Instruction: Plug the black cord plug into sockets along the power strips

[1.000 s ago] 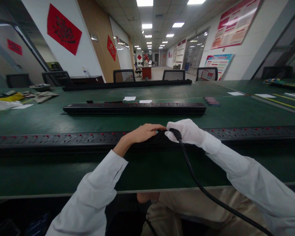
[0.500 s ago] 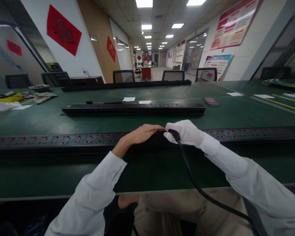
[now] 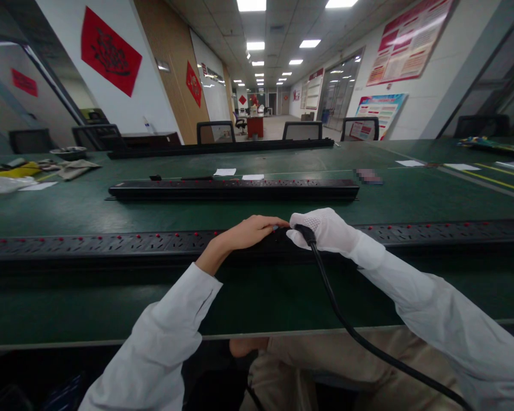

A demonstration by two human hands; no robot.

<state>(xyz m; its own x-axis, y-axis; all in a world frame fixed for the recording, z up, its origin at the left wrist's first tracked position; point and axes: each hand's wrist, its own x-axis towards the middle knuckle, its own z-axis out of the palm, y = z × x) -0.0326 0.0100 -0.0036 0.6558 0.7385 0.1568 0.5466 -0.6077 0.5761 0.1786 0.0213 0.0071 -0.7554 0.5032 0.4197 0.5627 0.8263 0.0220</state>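
A long black power strip (image 3: 111, 244) with red switches lies across the green table (image 3: 248, 297) close to its front edge. My bare left hand (image 3: 248, 233) rests flat on top of the strip, fingers stretched out and together. My right hand (image 3: 325, 230), in a white glove, is closed round a black plug (image 3: 305, 231) at the strip, right beside my left fingertips. From the plug a black cable (image 3: 346, 325) runs down over the table edge toward my lap.
A second black power strip (image 3: 233, 190) lies further back, and a third (image 3: 223, 148) at the far edge by several chairs. Paper slips (image 3: 225, 172) lie mid-table. Clutter with a yellow item (image 3: 12, 169) sits far left.
Both hands stay in the same place on the strip. The cable and my legs below the table edge have shifted slightly.
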